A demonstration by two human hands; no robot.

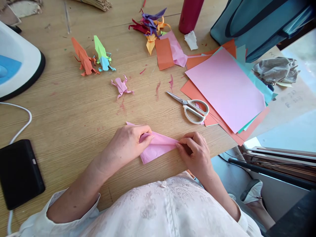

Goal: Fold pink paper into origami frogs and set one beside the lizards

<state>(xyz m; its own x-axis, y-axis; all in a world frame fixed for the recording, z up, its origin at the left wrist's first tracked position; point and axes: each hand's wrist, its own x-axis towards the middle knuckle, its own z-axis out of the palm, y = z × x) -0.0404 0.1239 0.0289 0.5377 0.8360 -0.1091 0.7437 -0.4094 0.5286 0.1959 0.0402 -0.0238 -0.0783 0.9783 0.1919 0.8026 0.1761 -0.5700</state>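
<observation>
A partly folded sheet of pink paper (158, 148) lies near the table's front edge, tapering to a point on the right. My left hand (130, 140) pinches its upper fold between thumb and fingers and covers much of its left part. At the narrow right tip, my right hand (195, 151) is closed on the paper with thumb and forefinger. Just beyond them sits a small pink origami frog (121, 86). Scissors (190, 107) with white handles lie to the upper right, blades pointing left.
Orange (85, 61) and green-blue origami figures (102, 54) stand at the upper left. More folded figures (151, 24) are heaped at the back near a dark red bottle (190, 14). Stacked coloured paper (225, 89) covers the right side. A black power bank (21, 172) lies left.
</observation>
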